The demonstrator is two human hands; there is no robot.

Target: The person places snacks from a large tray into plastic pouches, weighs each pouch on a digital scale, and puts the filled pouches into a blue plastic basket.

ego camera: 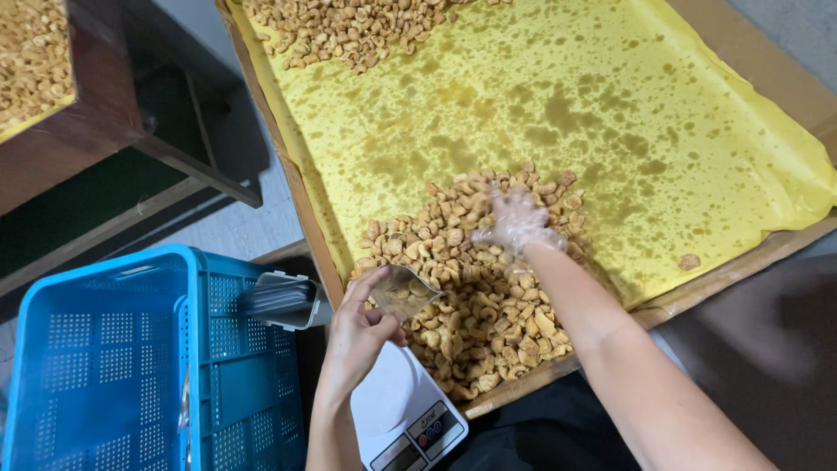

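Pouch (pixel 403 292) between left fingers (pixel 370 288), beside cashews (pixel 471 288).

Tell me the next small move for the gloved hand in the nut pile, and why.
Probably lift a handful across into the small clear pouch. The right hand, in a thin clear glove, rests in the nut pile on the yellow-lined tray, while the left hand holds the pouch beside it, above the white scale.

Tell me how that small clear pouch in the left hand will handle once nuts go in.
The clear pouch looks thin and creased, so probably floppy; the left hand pinches its mouth. Oil blotches on the yellow liner suggest greasy nuts, so the film may get slippery.
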